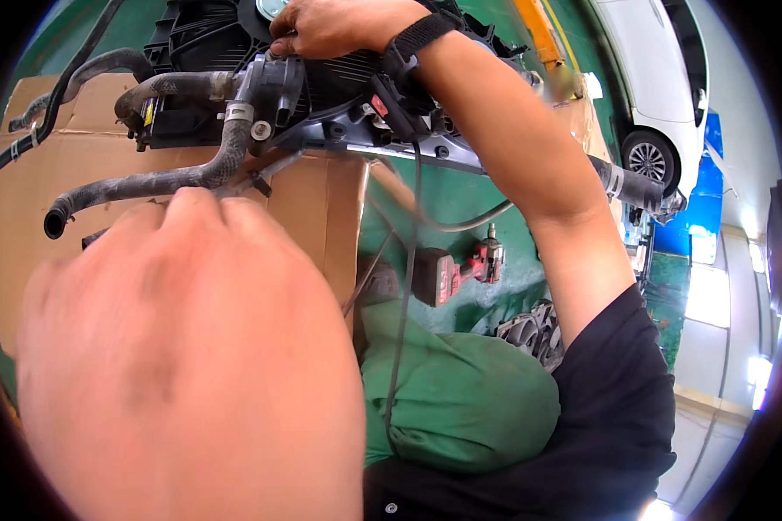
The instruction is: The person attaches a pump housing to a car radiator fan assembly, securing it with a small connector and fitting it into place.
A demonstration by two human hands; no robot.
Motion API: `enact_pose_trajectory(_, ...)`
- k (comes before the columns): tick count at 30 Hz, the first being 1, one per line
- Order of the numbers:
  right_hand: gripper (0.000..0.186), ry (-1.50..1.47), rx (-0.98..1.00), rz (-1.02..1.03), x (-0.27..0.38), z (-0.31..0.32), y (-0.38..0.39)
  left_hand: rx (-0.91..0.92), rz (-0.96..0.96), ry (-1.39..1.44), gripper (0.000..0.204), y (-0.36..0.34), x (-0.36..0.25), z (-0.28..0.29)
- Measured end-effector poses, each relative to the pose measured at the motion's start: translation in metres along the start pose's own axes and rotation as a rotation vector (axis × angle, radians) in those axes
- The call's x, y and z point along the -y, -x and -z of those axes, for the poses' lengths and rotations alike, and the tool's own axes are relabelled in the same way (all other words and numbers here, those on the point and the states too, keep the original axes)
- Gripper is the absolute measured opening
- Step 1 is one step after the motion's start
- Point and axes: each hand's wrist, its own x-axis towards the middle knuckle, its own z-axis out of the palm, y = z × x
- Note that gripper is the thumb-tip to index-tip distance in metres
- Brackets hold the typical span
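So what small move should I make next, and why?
I'd probably bring your left hand up to steady the metal-and-black housing. Your right hand has its fingertips at or just above the housing's top, and a bent hose joined to it could tug. No steadying grip shows; your left fingers are mostly hidden.

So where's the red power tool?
The red power tool lies on the green floor, just right of centre in the head view, above the green-trousered knee.

A white car (647, 74) stands on green flooring (473, 187).
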Motion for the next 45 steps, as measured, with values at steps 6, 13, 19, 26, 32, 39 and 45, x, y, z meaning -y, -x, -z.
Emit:
enact_pose_trajectory(6,0.042,0.21,0.003,-0.1,0.009,-0.021,-0.022,-0.033,-0.02,-0.02,0.039,0.007,0.002,-0.003)
enact_pose_trajectory(13,0.048,-0.079,-0.031,-0.227,-0.006,-0.015,0.013,-0.072,-0.05,-0.047,0.04,0.004,-0.003,-0.003)
enact_pose_trajectory(19,0.04,0.155,-0.029,-0.01,0.007,-0.013,-0.008,-0.068,-0.049,-0.067,0.041,0.007,0.0,-0.004)
enact_pose_trajectory(26,0.033,0.293,0.028,0.074,0.005,-0.004,-0.016,-0.087,-0.064,-0.048,0.043,0.009,0.005,-0.007)
enact_pose_trajectory(32,0.055,-0.243,-0.062,-0.21,-0.006,-0.038,0.0,-0.092,-0.083,-0.077,0.045,0.006,0.004,-0.007)
enact_pose_trajectory(39,0.045,-0.085,-0.109,-0.091,-0.002,-0.028,-0.007,-0.072,-0.088,-0.153,0.046,0.009,-0.002,0.0)
enact_pose_trajectory(45,0.041,0.133,0.021,-0.046,0.006,-0.006,-0.01,-0.104,-0.111,-0.228,0.048,0.013,0.0,0.007)
